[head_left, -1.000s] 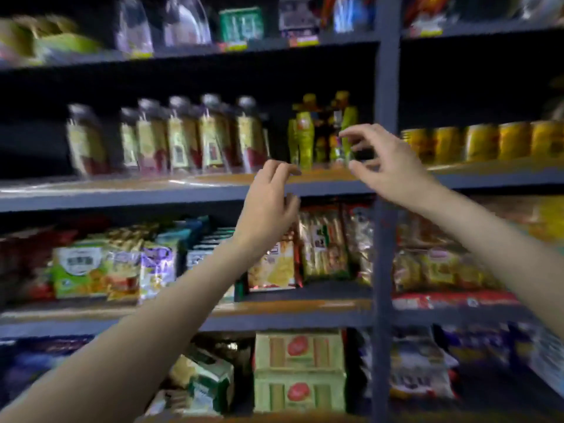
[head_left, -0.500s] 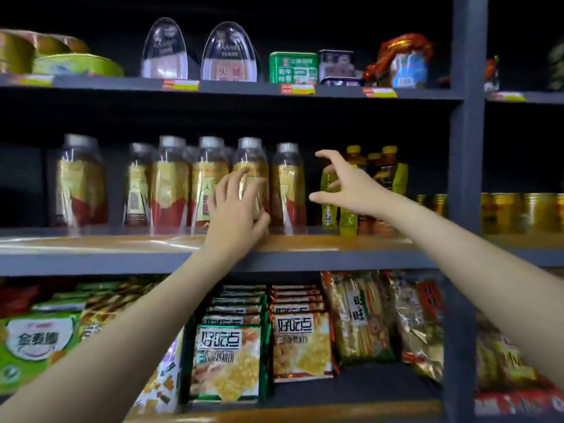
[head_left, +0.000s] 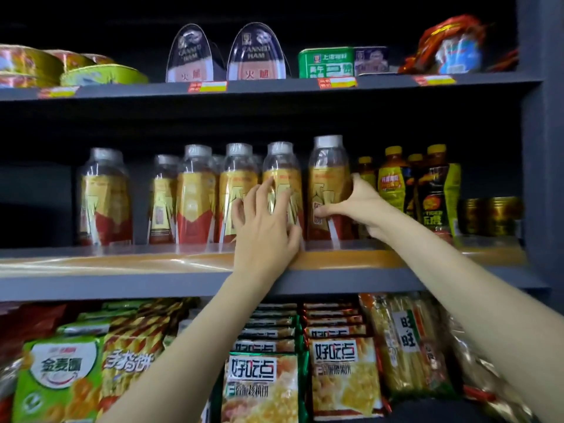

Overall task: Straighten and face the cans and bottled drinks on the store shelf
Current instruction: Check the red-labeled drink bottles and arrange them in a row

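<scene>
A row of clear bottles with gold and red labels and silver caps stands on the middle shelf [head_left: 152, 264]. My left hand [head_left: 265, 221] lies over the front of the second bottle from the right [head_left: 280, 166], fingers spread round its label. My right hand [head_left: 354, 206] grips the rightmost bottle of the row [head_left: 328, 178] from its right side, thumb across the label. One bottle [head_left: 105, 193] stands apart at the far left. Small yellow-capped drink bottles [head_left: 393, 181] stand right of my right hand, and gold cans [head_left: 491, 215] sit at the far right.
The upper shelf carries canned ham tins [head_left: 256, 56], a green tin [head_left: 326, 64] and flat round tins [head_left: 100, 74]. Below, snack packets [head_left: 262, 386] fill the lower shelf. A grey upright post [head_left: 546, 148] bounds the bay on the right.
The view rose and closed in on the middle shelf. Both hands reached forward: the left now lies on a gold-label bottle and the right has taken hold of the rightmost one.
</scene>
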A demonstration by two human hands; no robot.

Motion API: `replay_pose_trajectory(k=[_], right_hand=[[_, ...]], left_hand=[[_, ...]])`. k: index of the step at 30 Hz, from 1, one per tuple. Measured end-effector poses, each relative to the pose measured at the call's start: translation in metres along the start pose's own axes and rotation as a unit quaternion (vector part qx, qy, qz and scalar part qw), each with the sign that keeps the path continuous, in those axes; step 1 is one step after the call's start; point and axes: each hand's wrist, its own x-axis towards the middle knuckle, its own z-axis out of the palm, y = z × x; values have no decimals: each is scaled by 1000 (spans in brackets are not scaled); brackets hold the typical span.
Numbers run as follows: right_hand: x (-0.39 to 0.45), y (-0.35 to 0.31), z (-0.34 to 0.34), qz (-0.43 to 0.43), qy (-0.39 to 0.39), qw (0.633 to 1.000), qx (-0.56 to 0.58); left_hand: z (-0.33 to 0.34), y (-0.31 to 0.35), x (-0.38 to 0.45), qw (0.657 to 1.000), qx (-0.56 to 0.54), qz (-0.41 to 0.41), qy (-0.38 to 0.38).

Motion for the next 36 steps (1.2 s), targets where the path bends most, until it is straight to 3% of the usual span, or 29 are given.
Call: replay_pose_trajectory(k=[3, 6, 9, 12, 14, 17, 19, 20, 21, 22, 24, 25, 27, 30, 32, 34, 36], right_hand=[[-28, -14, -19, -108, 27, 993, -27], [-54, -27, -36, -149, 35, 988, 20], [-69, -40, -50, -116, 22, 981, 153], [-78, -50, -59, -36, -6, 941, 336], [-84, -53, -57, 5, -15, 907, 421], [-93, -55, -43, 22, -30, 883, 467], [-98, -57, -34, 24, -46, 881, 471], [-100, -59, -31, 25, -59, 885, 461], [-103, -61, -29, 26, -71, 895, 440], [-104, -63, -27, 32, -77, 907, 413], [-108, -66, -26, 63, -69, 914, 394], [-109, -69, -26, 88, -67, 903, 414], [-113, -74, -22, 133, -69, 875, 460], [-116, -74, -14, 164, -52, 848, 501], [-115, -73, -11, 157, -47, 840, 517], [-113, -74, -11, 133, -40, 846, 515], [-110, -76, -13, 94, -31, 873, 478]], left_hand=[[0, -1, 0, 1000, -3, 2, -1], [-1, 0, -1, 1000, -5, 4, -17], [-9, 1, -1, 998, -69, 0, -9], [-32, 9, -11, 974, -223, 13, 36], [-55, 24, -19, 918, -392, -35, -52], [-75, 40, -22, 738, -617, -163, -221], [-76, 39, -21, 645, -701, -213, -217], [-78, 36, -21, 629, -717, -227, -196], [-79, 31, -20, 645, -710, -227, -168], [-80, 25, -19, 694, -677, -206, -135], [-85, 8, -12, 838, -536, -90, -49], [-90, 1, -7, 884, -466, -15, -23], [-100, -7, -3, 917, -382, 108, -38], [-108, -8, -5, 919, -345, 184, -59], [-110, -8, -8, 900, -407, 135, -82], [-114, -7, -12, 846, -511, 36, -147], [-115, -5, -18, 745, -627, -64, -219]])
